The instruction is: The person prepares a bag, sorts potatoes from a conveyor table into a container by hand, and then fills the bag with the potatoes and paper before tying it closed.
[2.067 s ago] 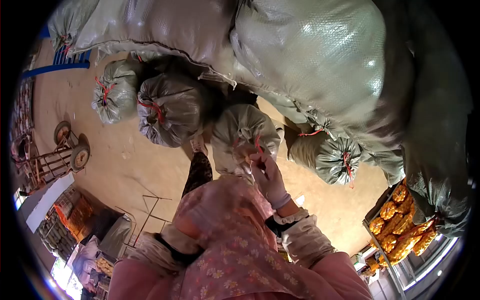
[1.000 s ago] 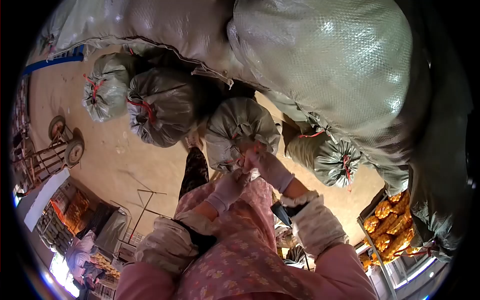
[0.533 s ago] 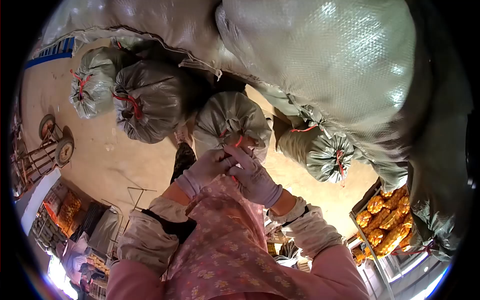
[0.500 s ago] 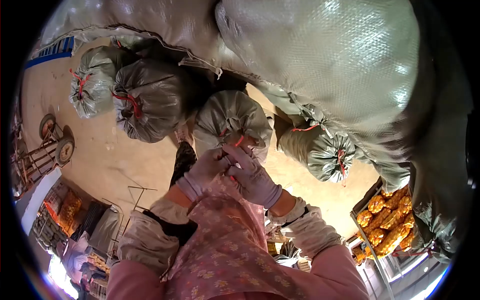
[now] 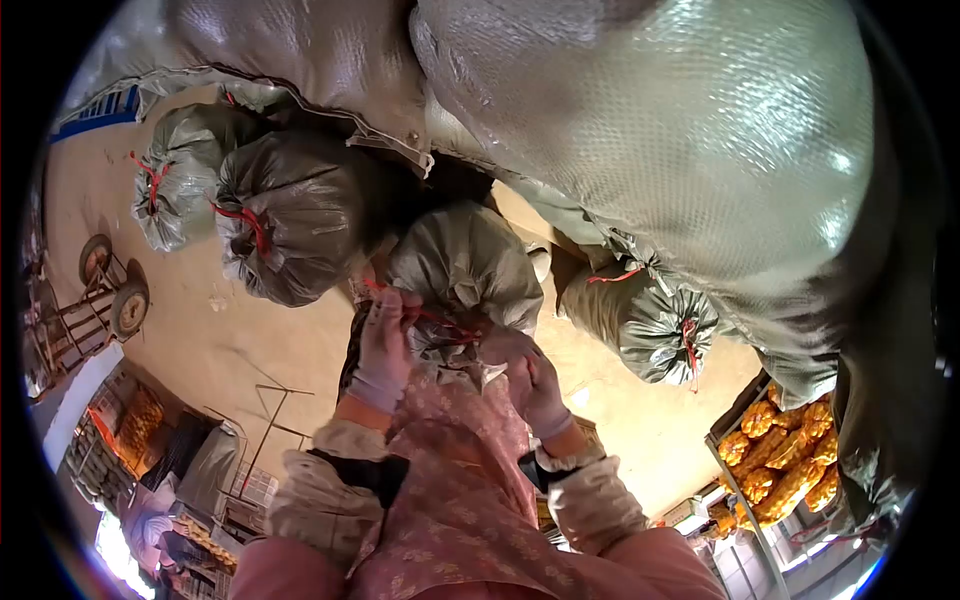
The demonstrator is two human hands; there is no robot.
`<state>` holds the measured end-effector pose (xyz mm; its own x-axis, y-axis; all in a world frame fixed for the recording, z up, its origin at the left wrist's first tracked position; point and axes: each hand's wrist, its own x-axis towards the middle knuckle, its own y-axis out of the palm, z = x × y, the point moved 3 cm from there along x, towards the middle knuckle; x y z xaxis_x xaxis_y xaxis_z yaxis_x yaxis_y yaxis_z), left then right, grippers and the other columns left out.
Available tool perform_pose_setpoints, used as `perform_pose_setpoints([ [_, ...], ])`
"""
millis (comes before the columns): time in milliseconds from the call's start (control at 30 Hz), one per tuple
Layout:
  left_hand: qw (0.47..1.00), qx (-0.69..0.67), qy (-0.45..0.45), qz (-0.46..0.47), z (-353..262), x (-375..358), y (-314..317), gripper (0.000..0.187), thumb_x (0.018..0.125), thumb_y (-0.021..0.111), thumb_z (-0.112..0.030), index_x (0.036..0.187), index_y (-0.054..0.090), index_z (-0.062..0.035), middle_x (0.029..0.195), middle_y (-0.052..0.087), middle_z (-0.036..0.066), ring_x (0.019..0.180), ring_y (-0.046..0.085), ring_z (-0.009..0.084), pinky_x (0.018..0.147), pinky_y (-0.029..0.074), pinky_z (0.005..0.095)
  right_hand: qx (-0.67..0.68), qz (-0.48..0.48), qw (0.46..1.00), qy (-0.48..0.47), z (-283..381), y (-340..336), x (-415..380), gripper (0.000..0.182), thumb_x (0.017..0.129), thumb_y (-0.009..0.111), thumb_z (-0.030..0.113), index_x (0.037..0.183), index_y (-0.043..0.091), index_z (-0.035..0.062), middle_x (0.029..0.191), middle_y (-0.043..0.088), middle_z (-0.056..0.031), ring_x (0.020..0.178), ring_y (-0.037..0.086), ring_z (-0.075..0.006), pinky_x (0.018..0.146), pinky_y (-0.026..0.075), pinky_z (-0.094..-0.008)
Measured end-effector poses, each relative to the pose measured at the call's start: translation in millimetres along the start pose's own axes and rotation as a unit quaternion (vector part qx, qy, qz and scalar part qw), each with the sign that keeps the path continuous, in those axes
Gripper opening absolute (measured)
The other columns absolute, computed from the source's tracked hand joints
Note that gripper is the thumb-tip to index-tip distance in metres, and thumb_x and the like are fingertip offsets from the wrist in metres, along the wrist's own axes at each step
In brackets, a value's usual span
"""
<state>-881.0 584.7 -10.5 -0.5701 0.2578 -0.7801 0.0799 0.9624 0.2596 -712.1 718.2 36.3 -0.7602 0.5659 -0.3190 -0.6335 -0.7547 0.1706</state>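
A grey-green woven sack (image 5: 470, 265) stands upright against the apron, its gathered mouth facing me. Red string (image 5: 440, 325) runs across that mouth between my two gloved hands. My left hand (image 5: 385, 340), at the left of the mouth, is closed on one part of the string. On the right side my right hand (image 5: 525, 370) has its fingers curled at the mouth, closed on the string's other side. Its fingertips are partly hidden. A darker sack (image 5: 300, 210) tied with red string is to the left, and another tied sack (image 5: 665, 335) lies to the right.
Large stuffed sacks (image 5: 650, 110) loom overhead at the top. A two-wheeled cart (image 5: 100, 295) is at the far left. Orange net bags (image 5: 785, 450) fill a rack at the lower right. A person (image 5: 150, 530) is at the lower left.
My hands have moved apart from each other, the left one outward to the left and the right one slightly right. The red string now shows stretched between them.
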Motion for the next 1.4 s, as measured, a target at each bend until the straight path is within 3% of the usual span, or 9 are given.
perform_pose_setpoints([
  [467,0.98,-0.029,-0.175,0.095,-70.6,-19.7,7.9,0.037,0.102,0.054,-0.03,0.071,0.036,-0.0181,0.066,0.033,-0.003,0.056,0.029,0.0101,0.056,0.03,0.0291,-0.051,0.069,0.996,0.038,45.1,33.1,1.1,0.032,0.104,0.055,0.011,0.076,0.06,-0.002,0.07,0.061,-0.0058,0.061,0.055,-0.0156,0.058,0.043,-0.0331],
  [567,0.967,-0.092,-0.235,-0.046,-41.2,66.9,-13.2,0.033,0.1,0.055,-0.021,0.07,0.041,-0.0193,0.067,0.036,-0.003,0.05,0.025,0.0121,0.05,0.027,0.0274,0.298,-0.141,0.941,0.077,-66.8,-4.6,-0.8,0.034,0.108,0.05,0.013,0.079,0.061,-0.0017,0.068,0.057,0.002,0.058,0.05,-0.0132,0.055,0.04,-0.0287],
  [833,0.989,0.054,-0.04,0.135,-68.8,21.9,11.9,0.027,0.101,0.061,-0.03,0.083,0.058,-0.0104,0.078,0.056,0.002,0.069,0.054,0.0179,0.076,0.047,0.0356,-0.205,-0.125,0.969,0.056,-48.9,17.8,13.4,0.02,0.104,0.06,0.023,0.094,0.054,0.0065,0.068,0.05,-0.0018,0.061,0.047,-0.0177,0.062,0.045,-0.0335],
  [900,0.926,0.314,0.11,0.178,-95.4,-23.5,42.2,0.024,0.1,0.063,-0.03,0.086,0.066,-0.0103,0.086,0.062,0.005,0.077,0.06,0.0211,0.079,0.047,0.0359,-0.237,-0.094,0.967,-0.008,-44.7,38.0,14.4,0.02,0.099,0.064,0.015,0.113,0.052,0.0069,0.074,0.051,-0.0043,0.065,0.049,-0.0191,0.065,0.047,-0.034],
  [967,0.533,0.593,0.456,0.394,-81.4,-63.8,42.6,0.019,0.094,0.068,-0.026,0.099,0.069,-0.0081,0.1,0.066,0.007,0.095,0.064,0.025,0.084,0.049,0.0366,-0.297,-0.079,0.951,0.019,-61.0,44.1,11.9,0.029,0.098,0.064,0.021,0.119,0.048,0.0072,0.093,0.059,-0.017,0.078,0.06,-0.0368,0.07,0.051,-0.0452],
  [1067,0.613,0.485,0.315,0.538,-68.3,-116.9,78.1,0.024,0.09,0.071,-0.023,0.107,0.067,-0.0067,0.109,0.065,0.006,0.099,0.064,0.0265,0.085,0.051,0.0398,-0.295,-0.074,0.947,0.101,-58.1,51.3,8.1,0.038,0.096,0.066,0.022,0.123,0.044,0.0077,0.1,0.064,-0.022,0.084,0.065,-0.0453,0.071,0.052,-0.0508],
  [1200,0.699,0.522,0.307,0.38,-59.2,-92.6,70.9,0.03,0.092,0.071,-0.022,0.114,0.065,-0.0041,0.112,0.067,0.009,0.095,0.066,0.0268,0.081,0.053,0.0412,-0.261,-0.034,0.964,0.036,-38.8,46.5,8.8,0.042,0.095,0.065,0.017,0.128,0.043,0.0068,0.112,0.06,-0.0205,0.101,0.063,-0.037,0.081,0.052,-0.0433],
  [1367,0.758,0.597,0.115,0.234,-21.7,-22.7,59.1,0.033,0.097,0.068,-0.028,0.118,0.061,-0.0037,0.113,0.068,0.016,0.088,0.071,0.0272,0.077,0.056,0.0369,0.305,-0.124,0.919,0.216,-84.3,63.4,7.8,0.045,0.091,0.062,0.005,0.131,0.041,0.0013,0.113,0.055,-0.0208,0.104,0.057,-0.0369,0.088,0.048,-0.0414],
  [1400,0.782,0.558,0.088,0.262,-14.5,-14.2,59.7,0.031,0.097,0.068,-0.026,0.117,0.061,-0.0034,0.112,0.068,0.015,0.089,0.071,0.0261,0.078,0.056,0.0361,0.102,-0.059,0.978,0.172,-88.4,53.2,5.6,0.043,0.091,0.062,0.003,0.13,0.042,0.0005,0.114,0.055,-0.0214,0.105,0.057,-0.0366,0.087,0.049,-0.042],
])
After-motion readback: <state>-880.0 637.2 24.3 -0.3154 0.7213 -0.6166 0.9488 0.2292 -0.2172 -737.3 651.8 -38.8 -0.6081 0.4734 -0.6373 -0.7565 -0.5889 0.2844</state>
